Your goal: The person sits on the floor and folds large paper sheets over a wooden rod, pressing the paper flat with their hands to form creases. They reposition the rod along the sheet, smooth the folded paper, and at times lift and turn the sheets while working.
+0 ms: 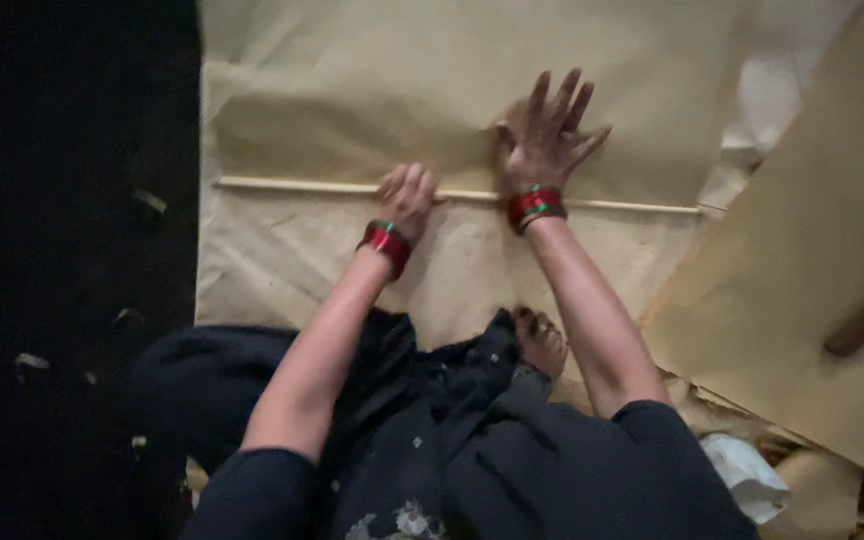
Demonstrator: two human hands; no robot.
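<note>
Tan paper sheets [352, 90] covered the floor. On the thin stick [632, 206], the left hand [408, 195] was curled shut; the right hand [544, 140] lay spread flat just above it, best kept pressing evenly.

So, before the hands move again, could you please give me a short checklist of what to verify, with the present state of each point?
1. Left hand on the thin stick: ok, its fingers are curled down over it.
2. Right hand flat on the brown paper sheet: ok, fingers spread, palm just beyond the stick.
3. Stick straight across the sheet: ok, it runs from the left edge toward the right edge.
4. Paper smooth under the hands: not ok, creases show near the right hand.
5. Foot off the stick: ok, it rests on the paper nearer the body.
6. Whether the stick is fixed to the paper: cannot tell.
</note>
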